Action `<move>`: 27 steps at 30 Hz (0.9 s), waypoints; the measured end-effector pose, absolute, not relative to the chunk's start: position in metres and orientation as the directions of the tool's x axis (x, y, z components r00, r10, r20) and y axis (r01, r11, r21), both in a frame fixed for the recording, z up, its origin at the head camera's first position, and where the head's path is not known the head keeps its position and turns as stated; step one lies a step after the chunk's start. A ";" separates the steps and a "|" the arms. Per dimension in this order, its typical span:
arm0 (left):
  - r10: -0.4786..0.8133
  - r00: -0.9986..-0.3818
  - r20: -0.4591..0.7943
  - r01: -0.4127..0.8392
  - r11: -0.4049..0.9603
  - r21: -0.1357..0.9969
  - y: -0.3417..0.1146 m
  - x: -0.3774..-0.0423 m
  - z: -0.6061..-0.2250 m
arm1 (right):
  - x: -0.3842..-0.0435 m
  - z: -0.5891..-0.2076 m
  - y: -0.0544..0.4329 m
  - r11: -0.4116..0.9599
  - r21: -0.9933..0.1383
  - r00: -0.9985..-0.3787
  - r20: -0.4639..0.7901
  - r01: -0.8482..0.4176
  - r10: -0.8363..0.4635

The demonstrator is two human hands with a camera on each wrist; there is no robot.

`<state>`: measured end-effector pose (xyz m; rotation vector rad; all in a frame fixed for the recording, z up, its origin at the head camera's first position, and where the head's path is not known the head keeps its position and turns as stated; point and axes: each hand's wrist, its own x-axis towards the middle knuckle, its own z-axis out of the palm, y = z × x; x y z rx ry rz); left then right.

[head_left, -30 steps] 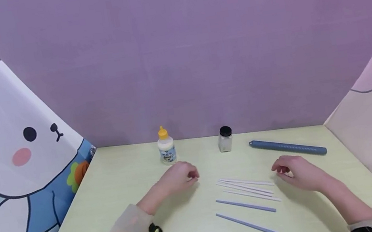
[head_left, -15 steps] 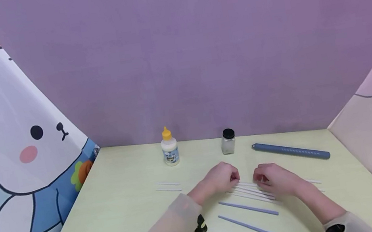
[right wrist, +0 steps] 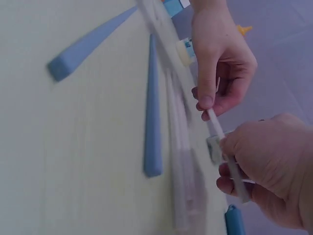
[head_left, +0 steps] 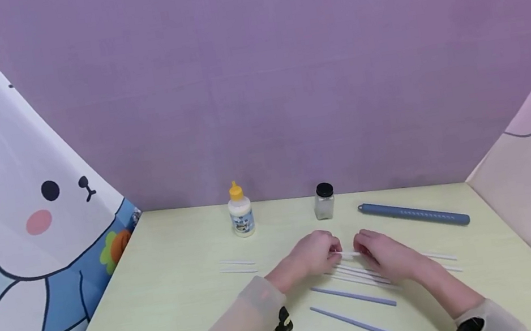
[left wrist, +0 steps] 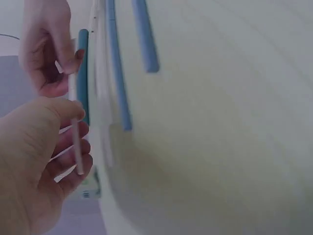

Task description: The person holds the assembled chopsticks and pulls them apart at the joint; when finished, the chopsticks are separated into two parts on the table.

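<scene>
A thin white stick (head_left: 350, 254) is stretched between my two hands, raised off the table. My left hand (head_left: 312, 253) pinches one end; in the left wrist view the thumb lies over the stick (left wrist: 78, 147) and the other fingers sit behind it. The opposite end is pinched by my right hand (head_left: 389, 254), as the right wrist view shows along the stick (right wrist: 216, 125). Just below both hands, several more white sticks (head_left: 359, 275) lie side by side, partly covered by the right hand. Nearer me are two blue sticks, one upper (head_left: 353, 296) and one lower (head_left: 356, 324).
A glue bottle (head_left: 242, 217) with a yellow cap and a small black-lidded jar (head_left: 324, 202) stand at the back. A dark blue rod (head_left: 413, 214) lies back right. Two short white pieces (head_left: 238, 267) lie left; two more (head_left: 441, 259) lie beside the right forearm.
Both hands have come together over the white sticks, and one stick is now lifted between them. Short white pieces at left and right have come into view as the arms shifted.
</scene>
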<state>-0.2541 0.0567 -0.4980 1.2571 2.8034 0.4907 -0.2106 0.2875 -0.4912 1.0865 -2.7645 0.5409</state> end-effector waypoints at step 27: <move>0.800 -0.597 0.057 0.802 0.594 0.065 0.000 -0.217 -0.436 | -0.186 -0.420 0.233 0.598 -0.145 -0.611 0.297 -0.789 -0.734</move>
